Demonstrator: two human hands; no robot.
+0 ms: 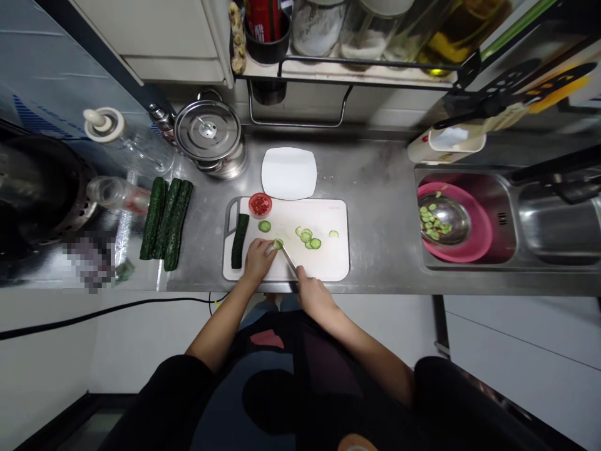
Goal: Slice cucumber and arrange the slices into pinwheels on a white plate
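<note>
My left hand (258, 258) is closed on a short cucumber piece (277, 245) lying on the white cutting board (335, 263). My right hand (313, 294) grips a knife (288, 257) whose blade meets the cut end of that piece. Several thin cucumber slices (308, 237) lie to the right on the board, and one slice (265, 226) lies farther back. A dark green cucumber half (240, 240) rests along the board's left edge. Chopped red pieces (260, 204) sit at the board's back left corner.
Three whole cucumbers (166, 219) lie left of the board. A white plate (288, 173) and a lidded steel pot (210, 138) stand behind it. In the sink at right, a steel bowl with cucumber slices (439, 220) sits in a pink basin (479, 241). Bottles stand at left.
</note>
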